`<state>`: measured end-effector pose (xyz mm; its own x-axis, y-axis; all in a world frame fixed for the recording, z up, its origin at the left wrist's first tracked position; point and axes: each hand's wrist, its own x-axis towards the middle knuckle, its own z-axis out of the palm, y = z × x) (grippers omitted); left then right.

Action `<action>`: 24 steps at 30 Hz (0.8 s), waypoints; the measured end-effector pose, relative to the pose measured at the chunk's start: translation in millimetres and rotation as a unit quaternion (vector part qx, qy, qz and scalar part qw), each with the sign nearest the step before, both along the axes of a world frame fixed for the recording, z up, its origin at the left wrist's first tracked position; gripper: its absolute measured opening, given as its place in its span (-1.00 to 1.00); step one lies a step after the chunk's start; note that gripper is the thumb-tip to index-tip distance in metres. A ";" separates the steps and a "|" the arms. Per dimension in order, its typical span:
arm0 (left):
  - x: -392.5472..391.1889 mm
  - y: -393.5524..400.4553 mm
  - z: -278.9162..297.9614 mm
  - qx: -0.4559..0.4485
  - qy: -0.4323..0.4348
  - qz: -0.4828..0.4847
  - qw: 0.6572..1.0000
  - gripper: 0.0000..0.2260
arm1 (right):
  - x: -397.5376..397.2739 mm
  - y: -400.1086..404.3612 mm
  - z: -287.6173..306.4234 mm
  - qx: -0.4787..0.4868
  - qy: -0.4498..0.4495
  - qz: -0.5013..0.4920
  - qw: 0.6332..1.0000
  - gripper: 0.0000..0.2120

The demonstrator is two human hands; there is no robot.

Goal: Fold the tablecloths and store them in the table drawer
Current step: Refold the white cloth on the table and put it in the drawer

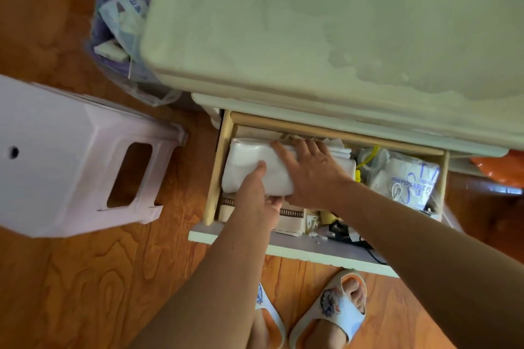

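Note:
A folded white tablecloth (249,164) lies in the left part of the open wooden drawer (219,161) under the pale table top (326,22). My left hand (259,195) grips the cloth's near edge, thumb on top and fingers curled beneath. My right hand (309,170) presses flat on the cloth's right side, fingers straight. Below it, at the drawer's front, lies another folded cloth with a brown patterned border (292,214), partly hidden by my hands.
A bag of disposable plastic items (408,178), a yellow tag and dark cables fill the drawer's right side. A pale plastic stool (71,156) stands on the wooden floor at left. A lined bin with rubbish (122,22) is behind it. My slippered feet (331,312) are below the drawer.

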<state>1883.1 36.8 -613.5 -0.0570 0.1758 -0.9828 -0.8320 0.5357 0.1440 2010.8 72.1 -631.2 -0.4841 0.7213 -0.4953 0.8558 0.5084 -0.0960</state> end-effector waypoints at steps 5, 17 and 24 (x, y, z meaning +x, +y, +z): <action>-5.4 -24.1 -0.3 0.069 -0.020 0.048 0.996 -0.54 | 3.1 -6.2 16.9 0.023 0.029 -0.014 0.999 -0.01; -13.8 -29.4 -12.6 0.000 0.325 -0.359 0.875 -0.48 | 16.7 -22.3 3.9 0.086 0.020 -0.024 0.996 0.01; -65.8 -7.4 -3.8 0.224 0.465 -0.488 0.704 -0.49 | 19.6 -24.1 0.7 0.081 0.048 -0.024 0.995 -0.06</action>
<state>1817.3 29.4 -617.3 -0.2765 0.8578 -0.4332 0.4660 0.5140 0.7202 2030.4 48.1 -630.5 -0.4859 0.8116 -0.3242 0.8706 0.4820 -0.0984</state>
